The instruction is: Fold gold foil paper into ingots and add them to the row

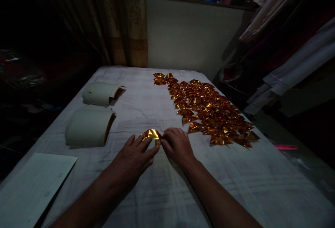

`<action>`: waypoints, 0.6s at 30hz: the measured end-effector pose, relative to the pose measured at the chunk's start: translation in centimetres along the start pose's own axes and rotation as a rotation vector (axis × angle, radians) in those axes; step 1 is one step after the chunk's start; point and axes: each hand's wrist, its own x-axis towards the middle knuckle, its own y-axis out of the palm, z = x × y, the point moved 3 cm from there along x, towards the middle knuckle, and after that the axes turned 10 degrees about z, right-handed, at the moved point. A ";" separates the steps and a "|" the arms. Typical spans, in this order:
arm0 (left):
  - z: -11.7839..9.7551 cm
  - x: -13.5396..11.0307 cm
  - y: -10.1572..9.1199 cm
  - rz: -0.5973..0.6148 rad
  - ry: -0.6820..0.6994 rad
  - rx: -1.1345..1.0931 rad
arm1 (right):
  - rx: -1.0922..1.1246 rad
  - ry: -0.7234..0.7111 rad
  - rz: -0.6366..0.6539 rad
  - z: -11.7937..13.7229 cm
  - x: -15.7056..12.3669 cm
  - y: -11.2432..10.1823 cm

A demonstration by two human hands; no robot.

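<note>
A small piece of shiny gold foil paper (153,133), partly folded, lies on the cloth-covered table between my hands. My left hand (134,153) rests with spread fingers, its fingertips on the foil's left and near edges. At the foil's right corner, my right hand (177,145) pinches it between thumb and bent fingers. Part of the foil is hidden under the fingers. To the right spreads a large group of folded gold foil pieces (209,107), pointed at their ends and overlapping one another.
Two curved stacks of pale-backed sheets (87,128) lie at the left. Nearer, a flat pale sheet or board (36,182) sits at the table's left edge. A curtain (117,22) hangs behind, clothes (300,64) hang at right, and a pink object (286,147) lies beyond the right edge.
</note>
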 end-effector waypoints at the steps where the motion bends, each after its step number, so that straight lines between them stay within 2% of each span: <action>1: 0.0 0.0 0.0 -0.001 0.000 0.002 | -0.006 0.002 0.000 0.0 0.0 0.0; 9: -0.1 0.1 -0.4 -0.030 -0.008 0.001 | 0.004 0.014 -0.025 -0.2 -0.2 0.2; 15: -0.1 0.1 -0.4 -0.002 -0.004 -0.018 | 0.032 -0.139 -0.018 -0.1 -0.4 0.2; 18: -0.1 0.0 -0.2 -0.001 0.003 -0.023 | 0.012 -0.144 0.016 0.0 -0.4 0.2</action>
